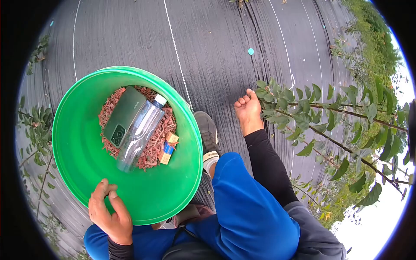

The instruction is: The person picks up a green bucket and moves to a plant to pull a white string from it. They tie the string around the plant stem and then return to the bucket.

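Observation:
My left hand [111, 213] is over the near left rim of a green bucket [82, 151], its fingers curled and the thumb close to the index finger. Whatever it may pinch is too small to make out. To the right, my right hand [249, 112] is palm up with fingers curled in, beside the leafy tip of a young tree branch [288, 102]. Its grip hides any content. Inside the bucket lie many thin reddish strips [113, 110], with a dark green phone [125, 113], a clear plastic bottle [141, 136] and a small tan and blue box [168, 149] on top.
Black woven ground cover [221, 56] with white lines spreads below. Leafy branches [340, 147] reach in from the right, and more plants [39, 138] stand at the left. My shoe [205, 130] is just right of the bucket, by my blue-trousered knee [242, 190].

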The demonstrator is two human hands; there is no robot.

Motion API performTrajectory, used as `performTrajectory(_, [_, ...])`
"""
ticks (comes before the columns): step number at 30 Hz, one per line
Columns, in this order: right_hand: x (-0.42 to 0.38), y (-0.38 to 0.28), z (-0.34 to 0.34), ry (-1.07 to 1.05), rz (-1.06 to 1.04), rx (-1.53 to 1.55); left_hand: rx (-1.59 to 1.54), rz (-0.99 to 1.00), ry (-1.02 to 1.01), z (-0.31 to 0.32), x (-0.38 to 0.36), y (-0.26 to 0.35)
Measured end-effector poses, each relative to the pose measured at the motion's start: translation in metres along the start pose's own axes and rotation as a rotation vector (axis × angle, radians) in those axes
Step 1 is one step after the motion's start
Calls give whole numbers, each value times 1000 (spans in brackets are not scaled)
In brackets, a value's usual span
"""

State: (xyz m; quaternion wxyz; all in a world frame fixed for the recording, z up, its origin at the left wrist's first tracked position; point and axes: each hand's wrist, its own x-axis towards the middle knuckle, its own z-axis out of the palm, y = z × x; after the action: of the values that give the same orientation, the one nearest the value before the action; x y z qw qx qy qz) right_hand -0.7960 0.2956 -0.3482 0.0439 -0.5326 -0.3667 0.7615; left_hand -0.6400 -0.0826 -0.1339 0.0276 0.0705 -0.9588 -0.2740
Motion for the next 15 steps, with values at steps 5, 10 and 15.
performTrajectory(5, [22,-6,-13,-67,104,223,14,36,8,1,1,1])
performTrajectory(10, [24,-8,-22,-138,546,-81,30,30,9,0,2,3])
performTrajectory(15, [27,0,-28,-82,290,27,39,23,16,1,0,2])
